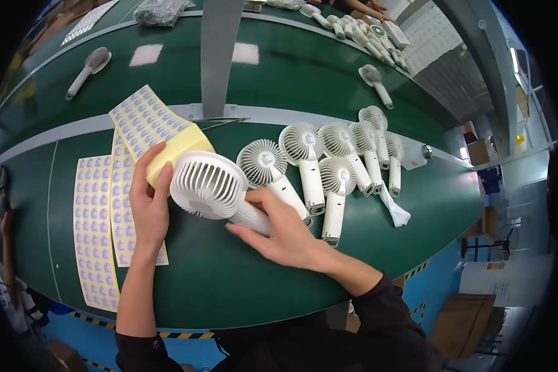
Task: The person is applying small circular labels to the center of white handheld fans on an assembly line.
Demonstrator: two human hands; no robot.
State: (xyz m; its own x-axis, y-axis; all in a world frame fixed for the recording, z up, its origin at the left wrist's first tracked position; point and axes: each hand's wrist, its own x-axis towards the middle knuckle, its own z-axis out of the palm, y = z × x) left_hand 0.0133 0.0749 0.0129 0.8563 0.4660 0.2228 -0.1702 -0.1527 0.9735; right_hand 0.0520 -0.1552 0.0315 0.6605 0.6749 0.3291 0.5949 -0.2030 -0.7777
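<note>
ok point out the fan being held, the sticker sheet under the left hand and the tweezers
handheld fan (206, 184), head view, on its round grille
sticker sheet (144, 119), head view, on its printed face
tweezers (220, 119), head view, mid-length

Bright, even workshop light under a heavy fisheye bend

Overhead lamps are throwing two pale glare patches (147, 54) onto the green bench (229, 273), and soft, short shadows are lying under the white fans (328, 161). A strip light (514, 60) is glowing at the upper right. Straight edges are curving toward the rim, where black corners are closing in. The centre is showing sharp; the far fans (359, 31) are perhaps slightly blurring, though distortion makes that hard to judge.
</note>
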